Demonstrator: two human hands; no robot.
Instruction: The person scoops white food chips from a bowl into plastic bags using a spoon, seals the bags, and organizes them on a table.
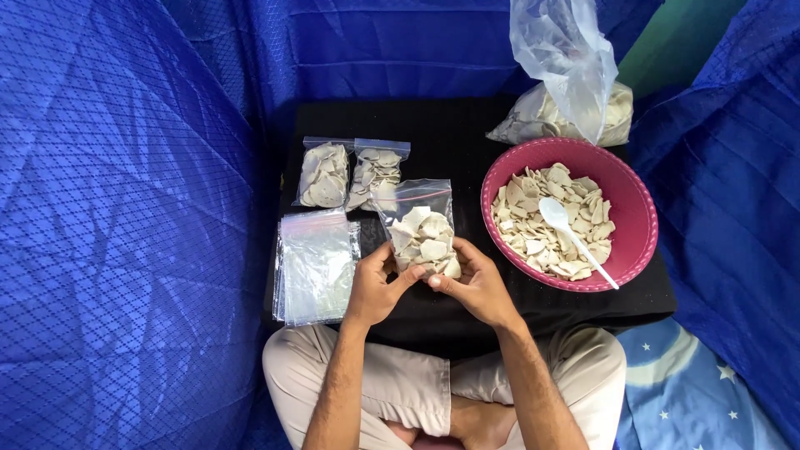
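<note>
Both hands meet on one small clear plastic zip bag half full of pale, curved chips (423,237), which stands upright just above the fingertips, its red-lined mouth at the far end and, as far as the view shows, not yet pressed shut. The left hand (374,287) curls around the bag's lower left corner, thumb in front and fingers tucked behind; the right hand (475,287) pinches the lower right corner the same way, so each is closed on the bag's base and nothing steadies the top. My judgement is that the main risk is tipping: with the grip so low, a tilt away from the hands could spill chips onto the black cloth-covered table (450,133). Squeezing harder could crack the brittle pieces inside. Just left of the left hand lies a stack of empty clear zip bags (315,267), close enough for a wrist to scatter it. Beyond the hands lie two filled clear zip bags (350,173) side by side. Right of the right hand sits a round pink plastic bowl (637,200) of chips with a white plastic spoon (571,236) resting in it, its handle tip near the rim where an elbow could flip it.
</note>
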